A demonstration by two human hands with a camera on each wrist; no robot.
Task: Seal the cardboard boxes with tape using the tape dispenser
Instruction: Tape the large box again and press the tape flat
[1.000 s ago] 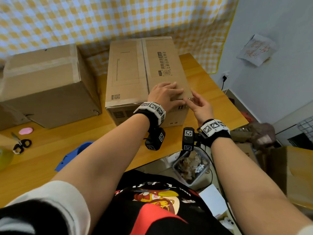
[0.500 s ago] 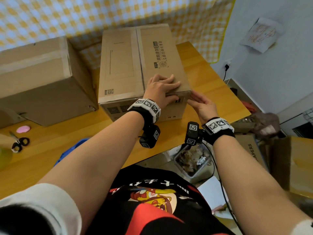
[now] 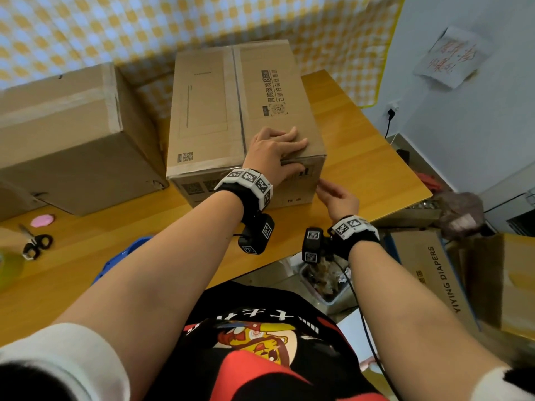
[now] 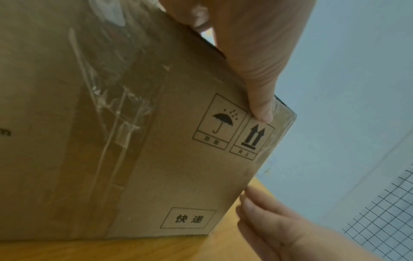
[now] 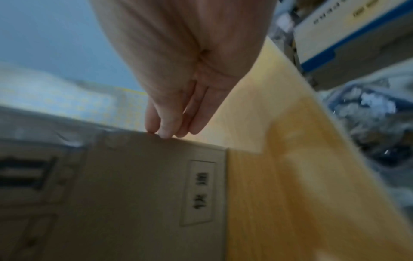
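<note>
A long cardboard box [image 3: 231, 111] lies on the wooden table [image 3: 362, 157], with tape along its top seam. My left hand [image 3: 285, 154] rests flat on the box's near right corner. Its thumb [image 4: 260, 109] presses clear tape [image 4: 116, 113] onto the front face beside the arrow symbol. My right hand [image 3: 333, 192] is lower, its straight fingers [image 5: 165, 128] touching the box's front right vertical edge [image 5: 134, 194]. Neither hand holds anything. A blue object [image 3: 121, 256] lies on the table, mostly hidden by my left forearm; I cannot tell what it is.
A second taped box [image 3: 63, 134] stands to the left, close beside the first. Scissors [image 3: 36, 244] and a pink disc [image 3: 42, 219] lie at the table's left. Off the table's right edge are cardboard boxes [image 3: 434, 279] and a full bin [image 3: 327, 279].
My right hand has dropped from the box's top corner to its front right edge. My left hand stays on the corner, with the thumb now down over the front face.
</note>
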